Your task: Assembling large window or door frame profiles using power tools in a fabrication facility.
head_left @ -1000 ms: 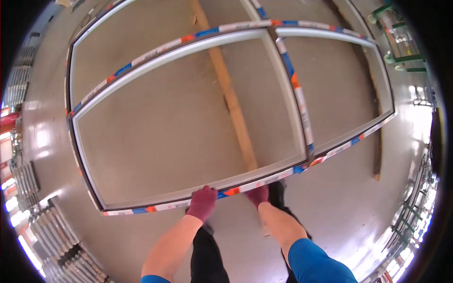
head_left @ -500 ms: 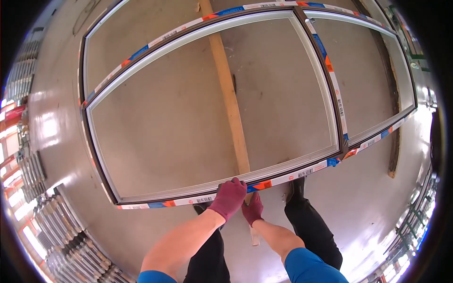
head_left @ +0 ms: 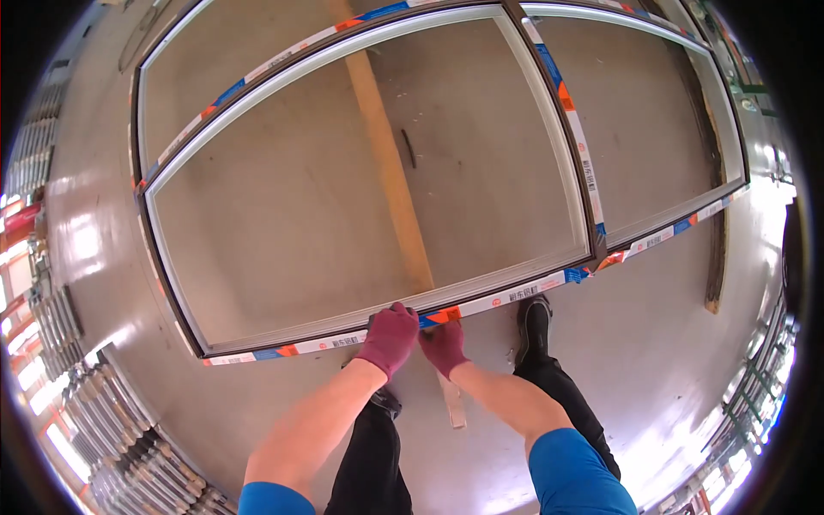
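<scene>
Left hand grips frame (wooden beam beneath); grip of right hand unclear

So the big frame looks like smooth metal, dark and fairly matt on the outer edges with a silvery, satiny inner lip, and the strips stuck along it have a smooth, printed finish, though I honestly can't tell if they're paper or plastic. The plank underneath is plain matt wood, while the floor is smooth and properly glossy, throwing back bright glare. Gloves look like matt knit cloth, and the sleeves and trousers are soft, dull fabric too.
</scene>
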A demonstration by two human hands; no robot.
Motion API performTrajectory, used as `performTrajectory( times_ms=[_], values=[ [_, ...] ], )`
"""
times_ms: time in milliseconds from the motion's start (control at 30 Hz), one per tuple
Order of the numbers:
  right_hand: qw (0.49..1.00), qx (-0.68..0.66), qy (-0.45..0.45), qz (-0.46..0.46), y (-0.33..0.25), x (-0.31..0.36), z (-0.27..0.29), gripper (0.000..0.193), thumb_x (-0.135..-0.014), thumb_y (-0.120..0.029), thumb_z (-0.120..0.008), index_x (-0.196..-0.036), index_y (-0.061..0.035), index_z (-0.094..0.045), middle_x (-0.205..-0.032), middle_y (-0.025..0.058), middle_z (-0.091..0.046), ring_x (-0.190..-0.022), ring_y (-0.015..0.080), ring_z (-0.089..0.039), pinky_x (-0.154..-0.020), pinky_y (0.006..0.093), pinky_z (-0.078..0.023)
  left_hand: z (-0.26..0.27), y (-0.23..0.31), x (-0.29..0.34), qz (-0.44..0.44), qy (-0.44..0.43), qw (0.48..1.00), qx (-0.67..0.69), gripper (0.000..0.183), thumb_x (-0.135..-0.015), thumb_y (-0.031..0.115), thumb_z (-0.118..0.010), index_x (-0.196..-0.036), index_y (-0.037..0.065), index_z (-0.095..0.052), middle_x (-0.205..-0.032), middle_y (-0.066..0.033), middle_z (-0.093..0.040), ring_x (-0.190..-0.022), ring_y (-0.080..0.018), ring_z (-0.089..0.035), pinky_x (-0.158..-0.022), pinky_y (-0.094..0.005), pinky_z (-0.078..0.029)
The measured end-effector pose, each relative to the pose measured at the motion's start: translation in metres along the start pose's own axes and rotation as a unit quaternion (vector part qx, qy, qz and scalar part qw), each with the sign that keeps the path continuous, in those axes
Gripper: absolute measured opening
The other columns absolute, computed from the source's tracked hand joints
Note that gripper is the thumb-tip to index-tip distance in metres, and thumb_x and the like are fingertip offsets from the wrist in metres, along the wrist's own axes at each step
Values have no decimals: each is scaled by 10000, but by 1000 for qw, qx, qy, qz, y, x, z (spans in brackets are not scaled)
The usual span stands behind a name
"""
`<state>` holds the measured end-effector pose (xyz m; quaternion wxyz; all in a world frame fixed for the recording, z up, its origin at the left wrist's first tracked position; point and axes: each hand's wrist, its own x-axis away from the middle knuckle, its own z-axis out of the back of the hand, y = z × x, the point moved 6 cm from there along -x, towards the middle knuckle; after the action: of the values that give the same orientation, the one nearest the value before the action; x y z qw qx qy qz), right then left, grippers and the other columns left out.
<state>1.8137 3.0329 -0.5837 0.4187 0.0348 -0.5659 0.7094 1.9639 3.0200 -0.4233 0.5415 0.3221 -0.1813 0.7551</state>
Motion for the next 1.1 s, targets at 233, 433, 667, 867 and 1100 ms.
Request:
performTrajectory(
  times_ms=[233,433,667,867,1100],
  values=[
    [991,128,40,-1,-18,53,38,767,-824,-347,-772,-1498,-117,-489,-1424,174,-597,-1317,370,-562,-1095,529,-436,-12,-15,14,57,-13,998,-2,237,-984,180,-594,-1167,68,-694,-1019,-146,-683,-885,-304,-743,-706,-464,-603],
    [970,200,-34,-134,2,133,58,972,-794,-420,-789,-1586,-71,-347,-1431,164,-584,-1294,363,-591,-1042,533,-480,-23,-17,9,59,-24,998,-1,253,-996,184,-584,-1204,101,-702,-1046,-120,-690,-918,-292,-739,-714,-455,-598],
    [878,274,-242,-310,-16,200,103,844,-838,-475,-739,-1526,-100,-427,-1446,164,-587,-1305,357,-604,-1032,542,-489,9,13,57,100,75,992,-9,414,-971,220,-614,-1355,65,-607,-1235,-170,-618,-1170,-342,-637,-983,-549,-506],
    [927,166,-238,-238,-123,233,233,717,-879,-472,-724,-1450,-77,-546,-1317,195,-689,-1236,367,-666,-1031,479,-528,44,52,248,65,-58,988,128,668,-857,420,-746,-1417,99,-573,-1341,-193,-593,-1285,-392,-571,-1088,-562,-447],
    [976,-52,-51,-207,-185,321,392,620,-908,-455,-761,-1347,-38,-629,-1194,205,-743,-1150,343,-714,-994,430,-555,143,34,435,168,-284,938,104,561,-927,389,-624,-1391,73,-608,-1443,-198,-619,-1333,-376,-595,-1084,-523,-501]
  ],
)
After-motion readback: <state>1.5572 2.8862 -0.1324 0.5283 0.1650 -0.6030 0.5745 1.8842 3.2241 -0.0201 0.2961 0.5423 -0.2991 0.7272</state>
